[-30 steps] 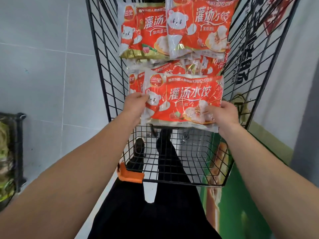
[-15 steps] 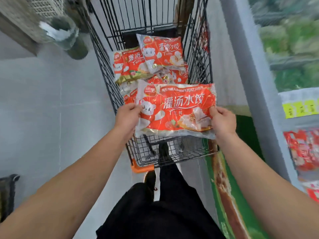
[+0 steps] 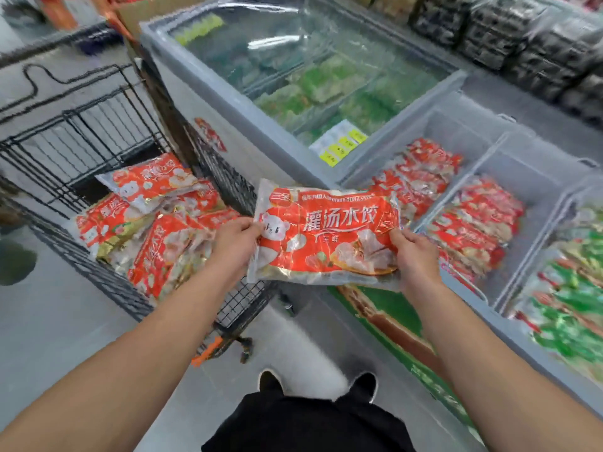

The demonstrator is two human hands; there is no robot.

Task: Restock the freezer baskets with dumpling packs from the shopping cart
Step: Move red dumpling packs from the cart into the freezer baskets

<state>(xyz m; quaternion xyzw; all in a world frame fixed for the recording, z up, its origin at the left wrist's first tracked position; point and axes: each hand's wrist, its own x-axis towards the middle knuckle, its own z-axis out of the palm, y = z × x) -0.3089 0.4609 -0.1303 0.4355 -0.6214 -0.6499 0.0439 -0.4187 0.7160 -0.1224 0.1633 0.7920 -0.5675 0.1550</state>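
A red dumpling pack (image 3: 326, 233) with a white bear on it hangs in the air between the cart and the freezer. My left hand (image 3: 236, 243) grips its left edge and my right hand (image 3: 414, 256) grips its right edge. The black wire shopping cart (image 3: 81, 132) stands at the left with several more red dumpling packs (image 3: 153, 223) piled inside. At the right, the open freezer (image 3: 489, 321) has white baskets; two of them (image 3: 421, 177) (image 3: 473, 230) hold rows of the same red packs.
A closed glass-topped freezer (image 3: 293, 66) with green packs runs along the back. Green packs (image 3: 571, 305) fill the nearest right basket. Dark trays (image 3: 522, 37) are stacked on a shelf at top right. Yellow price tags (image 3: 342, 145) sit on the freezer rim. My shoes (image 3: 270, 380) stand on grey floor.
The pack has come out of the cart and moved right toward the freezer, still held in both hands. My view has swung right, bringing the freezer baskets into sight.
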